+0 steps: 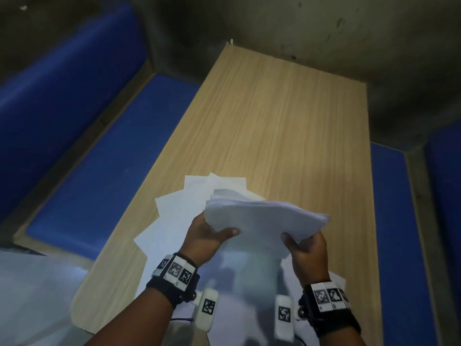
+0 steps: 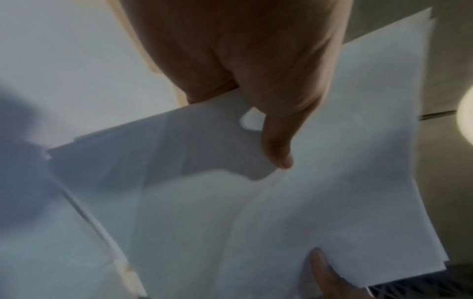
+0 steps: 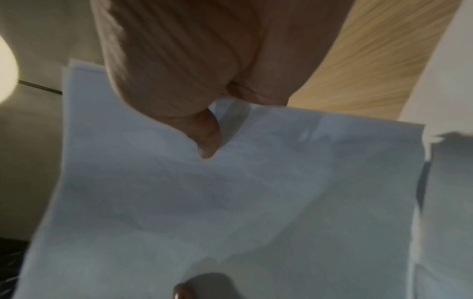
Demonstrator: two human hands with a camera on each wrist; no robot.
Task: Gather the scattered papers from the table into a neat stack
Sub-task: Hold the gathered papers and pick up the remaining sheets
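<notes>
A thick bundle of white papers (image 1: pixel 267 219) is lifted above the wooden table (image 1: pixel 287 116). My left hand (image 1: pixel 212 236) grips its left side, thumb on top, fingers beneath. My right hand (image 1: pixel 305 248) grips its near right corner the same way. Several loose white sheets (image 1: pixel 174 221) still lie fanned on the table under and left of the bundle. In the left wrist view my left hand (image 2: pixel 271 113) pinches the bundle (image 2: pixel 332 182). In the right wrist view my right hand (image 3: pixel 202 121) pinches the bundle (image 3: pixel 230 202), and the other hand's thumb tip shows at the bottom edge.
Blue padded bench seats (image 1: pixel 112 158) run along the table's left side, and another blue bench seat (image 1: pixel 399 233) runs along the right. A grey wall (image 1: pixel 324 26) stands behind the table's far end. The table's far half shows bare wood.
</notes>
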